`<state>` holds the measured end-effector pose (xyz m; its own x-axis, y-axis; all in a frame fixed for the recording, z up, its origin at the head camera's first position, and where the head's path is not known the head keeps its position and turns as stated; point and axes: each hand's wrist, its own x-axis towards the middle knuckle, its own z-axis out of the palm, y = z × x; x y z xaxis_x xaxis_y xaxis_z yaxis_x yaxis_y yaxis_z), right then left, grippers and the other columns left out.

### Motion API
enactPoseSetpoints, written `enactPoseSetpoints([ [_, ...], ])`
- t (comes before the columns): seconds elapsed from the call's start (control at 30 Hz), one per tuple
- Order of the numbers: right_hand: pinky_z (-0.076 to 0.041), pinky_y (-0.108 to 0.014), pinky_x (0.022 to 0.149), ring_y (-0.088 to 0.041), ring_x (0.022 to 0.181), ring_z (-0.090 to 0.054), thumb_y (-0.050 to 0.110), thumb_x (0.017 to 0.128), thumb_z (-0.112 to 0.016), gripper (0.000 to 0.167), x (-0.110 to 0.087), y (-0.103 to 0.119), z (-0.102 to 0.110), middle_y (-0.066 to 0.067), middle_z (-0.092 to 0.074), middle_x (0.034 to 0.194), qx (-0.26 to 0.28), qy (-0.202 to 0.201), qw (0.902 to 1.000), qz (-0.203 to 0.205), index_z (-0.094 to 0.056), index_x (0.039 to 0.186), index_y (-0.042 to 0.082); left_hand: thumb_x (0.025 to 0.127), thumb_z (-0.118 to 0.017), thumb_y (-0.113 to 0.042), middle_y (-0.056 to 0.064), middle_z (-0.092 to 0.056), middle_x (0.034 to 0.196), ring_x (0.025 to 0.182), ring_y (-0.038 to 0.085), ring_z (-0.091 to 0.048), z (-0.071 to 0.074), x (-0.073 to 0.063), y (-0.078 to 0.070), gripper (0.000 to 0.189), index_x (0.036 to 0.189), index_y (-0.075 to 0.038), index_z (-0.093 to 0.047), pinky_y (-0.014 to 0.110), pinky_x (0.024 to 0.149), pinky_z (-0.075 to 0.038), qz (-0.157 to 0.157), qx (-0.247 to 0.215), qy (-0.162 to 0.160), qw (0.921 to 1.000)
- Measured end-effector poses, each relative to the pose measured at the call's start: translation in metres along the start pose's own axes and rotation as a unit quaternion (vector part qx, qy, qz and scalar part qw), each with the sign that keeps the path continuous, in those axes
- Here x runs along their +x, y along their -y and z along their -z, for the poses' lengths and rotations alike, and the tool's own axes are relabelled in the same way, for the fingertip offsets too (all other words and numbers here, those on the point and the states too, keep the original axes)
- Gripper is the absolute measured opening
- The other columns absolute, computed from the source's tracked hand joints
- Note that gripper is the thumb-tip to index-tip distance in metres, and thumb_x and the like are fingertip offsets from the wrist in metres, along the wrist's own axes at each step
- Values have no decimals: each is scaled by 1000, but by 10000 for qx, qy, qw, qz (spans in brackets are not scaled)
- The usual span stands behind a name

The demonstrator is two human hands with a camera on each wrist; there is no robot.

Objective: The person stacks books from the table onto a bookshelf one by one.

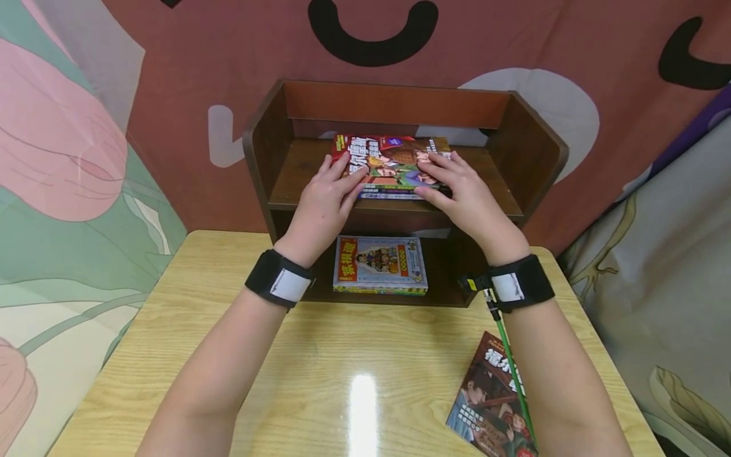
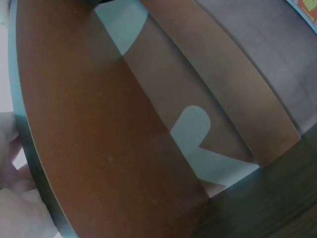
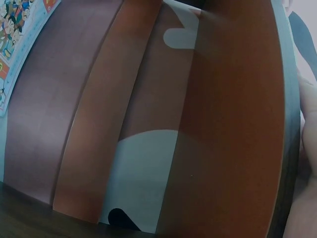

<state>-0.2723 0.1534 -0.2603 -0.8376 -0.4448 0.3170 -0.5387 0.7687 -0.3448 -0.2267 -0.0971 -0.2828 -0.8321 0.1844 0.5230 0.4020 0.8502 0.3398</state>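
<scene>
A small stack of comic-style books [image 1: 394,160] lies flat on the upper board of a dark brown wooden shelf [image 1: 400,101]. My left hand [image 1: 322,206] rests at the stack's left side, its fingers spread over the top cover and its thumb by the front edge. On the right side my right hand [image 1: 471,202] touches the cover with extended fingers, thumb near the front edge. Both wrist views mostly show the shelf's underside, with a blurred left hand [image 2: 22,198] and right hand [image 3: 304,163] at their outer edges.
On the lower shelf lies another stack of books [image 1: 381,263] with a blue-bordered cover. A brown-covered book [image 1: 480,403] lies slanted on the light wooden table [image 1: 308,381], partly beneath the right forearm. A green cable [image 1: 510,355] hangs from the right wristband. Patterned cloth hangs behind.
</scene>
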Motion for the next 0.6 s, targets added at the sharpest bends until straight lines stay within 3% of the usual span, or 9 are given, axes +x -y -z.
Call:
enactPoseSetpoints([
  [0.43,-15,-60,114,-26,148,-2,52,90,-54,62,3,2,-6,-2,-19,158,45,-40,10000,2,-39,145,26,96,-53,-31,15,-28,153,141,31,-26,6,-3,3,41,135,-21,-53,43,112,-30,458,-702,19,9965],
  [0.6,-21,-56,113,-30,146,-15,50,94,-48,59,0,1,-6,-2,-17,159,438,-393,9982,-130,-40,145,22,94,-56,-34,14,-27,154,141,27,-27,8,-3,4,47,138,-18,-50,40,111,-33,644,-863,56,9942],
])
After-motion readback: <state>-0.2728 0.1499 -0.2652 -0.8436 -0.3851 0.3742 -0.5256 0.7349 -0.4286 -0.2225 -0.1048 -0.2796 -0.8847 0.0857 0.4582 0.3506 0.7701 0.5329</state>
